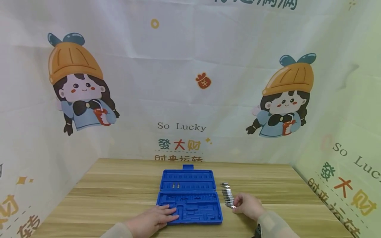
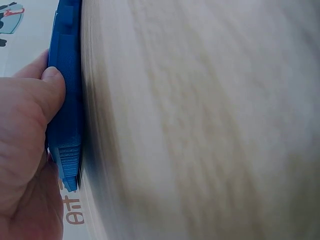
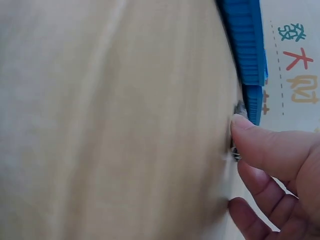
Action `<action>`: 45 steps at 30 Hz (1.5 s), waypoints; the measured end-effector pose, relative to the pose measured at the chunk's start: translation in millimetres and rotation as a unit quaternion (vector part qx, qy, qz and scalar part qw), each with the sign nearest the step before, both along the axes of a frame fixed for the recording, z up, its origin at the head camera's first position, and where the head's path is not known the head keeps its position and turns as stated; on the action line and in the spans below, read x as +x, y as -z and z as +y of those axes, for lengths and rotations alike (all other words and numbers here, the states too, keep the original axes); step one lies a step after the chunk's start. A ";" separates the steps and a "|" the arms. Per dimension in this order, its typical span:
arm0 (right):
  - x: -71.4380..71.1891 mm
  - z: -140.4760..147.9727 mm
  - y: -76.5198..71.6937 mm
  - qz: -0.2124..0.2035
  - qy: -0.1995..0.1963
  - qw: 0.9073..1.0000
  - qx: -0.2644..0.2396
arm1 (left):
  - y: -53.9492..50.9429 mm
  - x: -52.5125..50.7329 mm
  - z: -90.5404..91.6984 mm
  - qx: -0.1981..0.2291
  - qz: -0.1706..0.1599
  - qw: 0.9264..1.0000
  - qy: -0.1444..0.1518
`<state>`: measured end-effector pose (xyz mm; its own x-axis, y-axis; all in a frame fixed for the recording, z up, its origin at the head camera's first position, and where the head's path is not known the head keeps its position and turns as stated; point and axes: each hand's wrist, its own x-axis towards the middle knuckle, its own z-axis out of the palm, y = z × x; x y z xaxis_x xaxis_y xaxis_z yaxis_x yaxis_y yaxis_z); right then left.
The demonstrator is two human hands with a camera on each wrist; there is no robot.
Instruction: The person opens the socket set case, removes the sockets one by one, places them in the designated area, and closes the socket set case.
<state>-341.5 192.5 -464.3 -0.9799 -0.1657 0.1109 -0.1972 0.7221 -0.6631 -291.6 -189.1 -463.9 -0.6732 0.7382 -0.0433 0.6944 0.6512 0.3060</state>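
A blue plastic tool case (image 1: 190, 190) lies opened flat on the table, with molded slots in both halves. Two small metal pieces (image 1: 176, 185) sit in its far half. My left hand (image 1: 151, 219) rests on the near half's left front corner, fingers stretched over the slots; its thumb (image 2: 54, 85) touches the case's outer side. To the right of the case, several silver bit sockets with dark tips (image 1: 227, 192) lie in a row. My right hand (image 1: 249, 205) is at the row's near end, pinching the closest bit socket (image 1: 230, 206); its fingers partly hide it.
The wood-grain table (image 1: 110, 185) extends to both sides of the case. Behind and beside it hangs a pale printed cloth (image 1: 178, 99) with cartoon figures and lettering. A dark band (image 1: 257, 230) shows at the right wrist.
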 end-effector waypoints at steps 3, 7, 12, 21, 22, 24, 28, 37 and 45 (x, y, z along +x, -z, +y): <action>-2.0 -0.3 -5.6 -0.018 -0.018 0.999 -0.022 | -0.4 -0.7 -0.1 -0.001 0.003 1.000 0.003; -7.1 -5.8 -19.6 -0.037 -0.047 0.997 -0.049 | 0.3 -2.1 -1.2 -0.002 0.019 1.000 0.015; -17.9 -26.6 -43.5 -0.049 -0.078 0.995 -0.041 | 1.0 -3.2 -2.4 0.000 0.034 0.999 0.030; -38.5 -86.0 -79.4 -0.029 -0.120 0.992 -0.024 | -0.8 -1.6 -1.4 0.001 0.030 0.999 0.025; -41.1 -91.9 -81.6 -0.031 -0.120 0.992 -0.026 | -0.7 -1.5 -1.5 0.003 0.032 0.999 0.024; -45.4 -103.0 -85.5 -0.037 -0.117 0.992 -0.034 | -0.3 -1.5 -1.7 0.006 0.034 0.999 0.022; -53.4 -123.7 -87.0 -0.043 -0.108 0.991 -0.066 | 0.0 -1.5 -2.0 0.008 0.042 0.999 0.025; -62.6 -157.4 -69.8 -0.051 -0.090 0.985 -0.140 | 33.7 -26.5 -15.8 0.023 0.033 0.998 0.047; -66.3 -173.4 -26.4 -0.068 -0.037 0.982 -0.175 | 28.0 -21.5 -13.3 0.015 0.033 0.998 0.046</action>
<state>-407.8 19.1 -438.0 -0.9765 -0.2114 0.0419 -0.1320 0.4333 -0.8915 -313.1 -202.3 -491.9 -0.6029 0.7976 0.0214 0.7704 0.5749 0.2757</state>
